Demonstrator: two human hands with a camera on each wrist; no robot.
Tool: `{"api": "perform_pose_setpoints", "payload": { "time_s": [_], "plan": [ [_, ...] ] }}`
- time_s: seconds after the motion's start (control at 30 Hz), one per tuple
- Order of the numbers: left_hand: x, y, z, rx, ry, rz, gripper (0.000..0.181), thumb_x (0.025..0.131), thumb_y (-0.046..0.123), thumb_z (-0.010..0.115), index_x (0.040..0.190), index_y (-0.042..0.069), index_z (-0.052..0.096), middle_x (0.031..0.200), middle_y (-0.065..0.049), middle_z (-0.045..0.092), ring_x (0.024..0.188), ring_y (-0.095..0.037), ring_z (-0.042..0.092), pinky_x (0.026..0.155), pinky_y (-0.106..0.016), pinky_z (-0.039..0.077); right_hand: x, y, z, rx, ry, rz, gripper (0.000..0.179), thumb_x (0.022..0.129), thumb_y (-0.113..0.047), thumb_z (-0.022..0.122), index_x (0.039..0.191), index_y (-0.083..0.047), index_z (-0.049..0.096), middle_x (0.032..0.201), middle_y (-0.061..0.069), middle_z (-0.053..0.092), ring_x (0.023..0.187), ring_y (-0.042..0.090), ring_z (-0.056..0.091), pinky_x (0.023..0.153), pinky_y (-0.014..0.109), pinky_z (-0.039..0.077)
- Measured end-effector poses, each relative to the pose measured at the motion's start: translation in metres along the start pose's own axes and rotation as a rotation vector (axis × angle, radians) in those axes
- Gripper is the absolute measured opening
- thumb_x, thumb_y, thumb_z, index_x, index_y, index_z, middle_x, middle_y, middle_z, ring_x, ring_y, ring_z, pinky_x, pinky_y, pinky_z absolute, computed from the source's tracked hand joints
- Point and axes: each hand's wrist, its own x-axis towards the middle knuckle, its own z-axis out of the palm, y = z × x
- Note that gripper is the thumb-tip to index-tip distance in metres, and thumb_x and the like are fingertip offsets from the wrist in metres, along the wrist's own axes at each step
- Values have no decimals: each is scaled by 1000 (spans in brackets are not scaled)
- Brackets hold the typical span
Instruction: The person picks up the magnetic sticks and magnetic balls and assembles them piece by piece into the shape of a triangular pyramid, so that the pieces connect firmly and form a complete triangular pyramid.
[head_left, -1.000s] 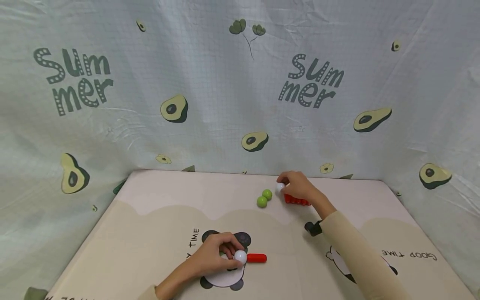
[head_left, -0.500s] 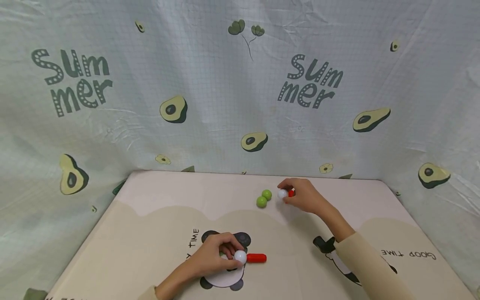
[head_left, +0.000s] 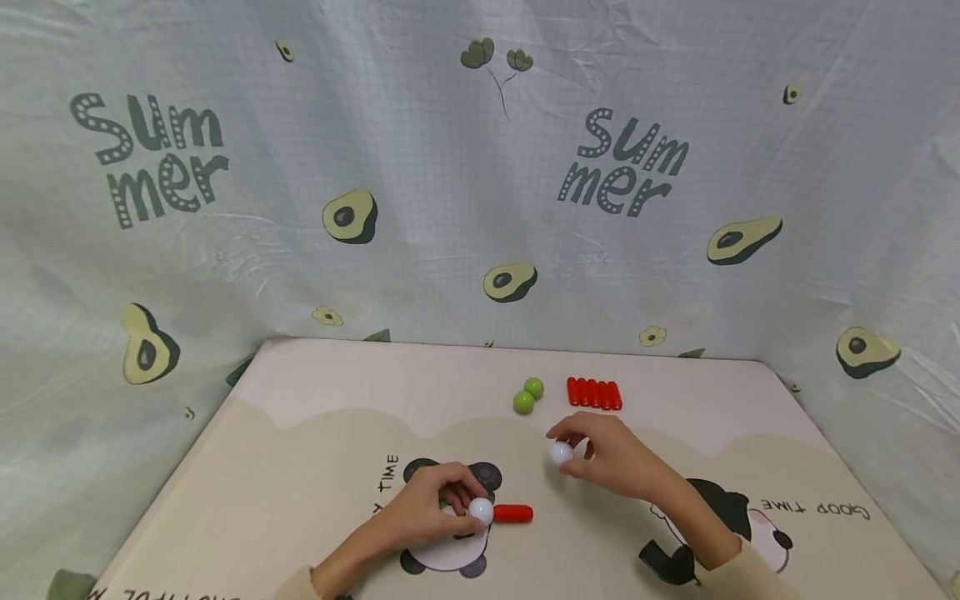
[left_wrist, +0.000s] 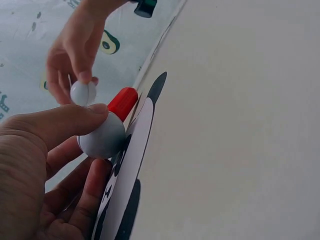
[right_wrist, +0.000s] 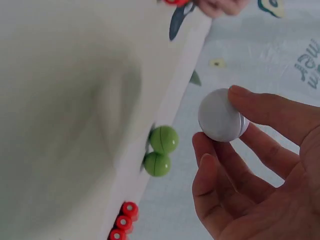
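My left hand (head_left: 435, 507) pinches a white ball (head_left: 481, 512) between thumb and fingers, low over the panda print on the table. A red stick (head_left: 513, 513) lies against that ball's right side and points right. In the left wrist view the same ball (left_wrist: 103, 137) sits under the thumb, with the red stick (left_wrist: 123, 103) behind it. Up and to the right, my right hand (head_left: 611, 454) holds a second white ball (head_left: 559, 453) at its fingertips, above the table. The right wrist view shows this ball (right_wrist: 220, 115) gripped by thumb and fingers.
Two green balls (head_left: 528, 396) rest together toward the back of the table. To their right, several red sticks (head_left: 594, 393) lie side by side in a row. A printed curtain (head_left: 420, 183) hangs behind the table's back edge.
My right hand has moved from beside the row of red sticks toward the front, carrying the white ball; the row is now uncovered. The left hand has stayed in place.
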Motion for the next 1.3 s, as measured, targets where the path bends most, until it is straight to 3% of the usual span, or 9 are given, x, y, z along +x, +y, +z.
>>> {"api": "perform_pose_setpoints", "payload": {
  "time_s": [0.2,0.57,0.77,1.3],
  "plan": [
    [1,0,-1,4,5,7,25,82,21,87,103,22,74,95,2,72,79,-7,67,76,-23,57,-14,-6,10,86,-98,-7,35,87,-20,82,119,-11,72,107,-6,70,92,3,62,76,23,56],
    [1,-1,-1,0,6,6,25,82,21,87,103,22,74,95,2,72,79,-7,66,76,-23,57,-24,-3,24,190,-200,8,28,86,-20,82,113,-17,72,104,-9,67,90,1,60,78,22,56],
    [0,-1,0,-7,-1,1,24,82,21,87,103,21,75,95,2,72,79,-6,66,76,-22,57,-25,-3,31,231,-234,-8,25,86,-19,83,108,-20,71,103,-10,67,89,1,60,79,23,57],
    [2,-4,0,-6,-3,16,24,83,22,87,104,22,75,96,1,73,79,-5,66,75,-23,57,-23,-9,43,264,-287,64,27,85,-16,84,107,-22,69,100,-13,68,88,3,62,80,20,56]
  ]
}}
